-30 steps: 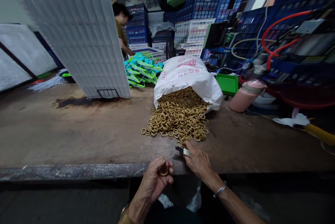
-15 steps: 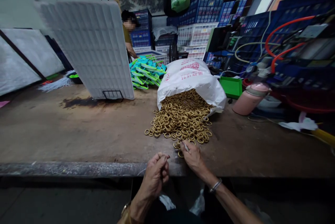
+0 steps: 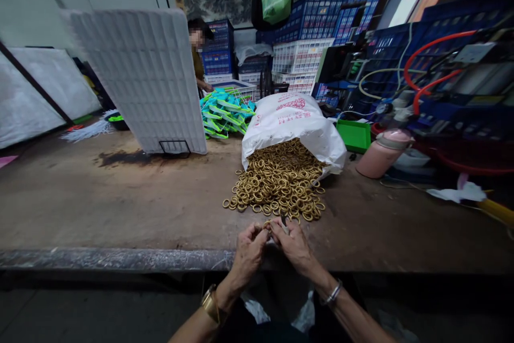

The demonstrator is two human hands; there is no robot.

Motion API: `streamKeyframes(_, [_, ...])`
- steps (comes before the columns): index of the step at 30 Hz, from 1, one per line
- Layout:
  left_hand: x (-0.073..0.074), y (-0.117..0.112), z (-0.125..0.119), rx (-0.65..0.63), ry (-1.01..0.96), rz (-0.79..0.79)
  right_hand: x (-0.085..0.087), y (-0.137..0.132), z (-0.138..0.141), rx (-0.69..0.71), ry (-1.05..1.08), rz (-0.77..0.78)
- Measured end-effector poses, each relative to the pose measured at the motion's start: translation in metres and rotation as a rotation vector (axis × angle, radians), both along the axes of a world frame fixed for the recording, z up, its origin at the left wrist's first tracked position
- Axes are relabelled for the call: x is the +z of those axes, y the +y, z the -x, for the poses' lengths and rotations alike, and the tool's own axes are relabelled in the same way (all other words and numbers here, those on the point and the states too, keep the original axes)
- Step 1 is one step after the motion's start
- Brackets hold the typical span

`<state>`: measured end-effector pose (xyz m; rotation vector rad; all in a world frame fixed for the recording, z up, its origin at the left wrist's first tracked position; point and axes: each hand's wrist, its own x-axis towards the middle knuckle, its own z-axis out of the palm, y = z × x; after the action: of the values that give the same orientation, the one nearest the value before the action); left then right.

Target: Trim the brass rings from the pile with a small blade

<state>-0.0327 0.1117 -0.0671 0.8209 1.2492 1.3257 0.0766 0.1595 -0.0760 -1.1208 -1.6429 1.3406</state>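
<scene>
The left hand [image 3: 249, 249] and right hand [image 3: 295, 246] meet at the table's [image 3: 120, 209] near edge. The right grips a small tool [image 3: 284, 225]; a ring [image 3: 267, 223] shows between the fingertips. Whether the left grips it cannot be told. One ring appears in process; the large pile of rings [image 3: 281, 185], spilling nearward from the sack [image 3: 289, 121], appears left to handle.

the left hand [image 3: 249, 251] holds a gold ring [image 3: 267, 223] close to the right hand [image 3: 294, 244], which holds a small tool [image 3: 284, 223]. just behind them, on the brown table [image 3: 172, 214], many gold rings [image 3: 277, 185] spill out from a white bag [image 3: 289, 123].
</scene>
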Motion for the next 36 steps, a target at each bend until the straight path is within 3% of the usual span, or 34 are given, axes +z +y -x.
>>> streamKeyframes(6, [-0.016, 0.002, 0.003, 0.081, 0.142, -0.097, -0.001, -0.003, 0.004, 0.034, -0.103, -0.046])
streamKeyframes(10, [-0.017, -0.003, 0.008, 0.087, 0.353, -0.122, 0.002, -0.003, 0.004, -0.023, -0.203, -0.138])
streamKeyframes(13, [-0.018, -0.007, 0.011, 0.048, 0.482, -0.177, 0.005, -0.004, 0.003, 0.013, -0.249, -0.193])
streamKeyframes(17, [-0.02, -0.007, 0.012, 0.001, 0.449, -0.2, 0.002, -0.003, 0.003, 0.071, -0.312, -0.208])
streamKeyframes(26, [-0.015, -0.011, 0.009, -0.001, 0.214, -0.115, 0.0, 0.0, 0.003, 0.043, -0.185, -0.034])
streamKeyframes(32, [-0.023, -0.016, 0.014, 0.091, 0.425, -0.213, 0.001, -0.001, 0.005, -0.008, -0.041, 0.17])
streamKeyframes(36, [-0.024, -0.018, 0.02, 0.006, 0.583, -0.386, 0.002, -0.003, 0.005, 0.029, 0.092, 0.454])
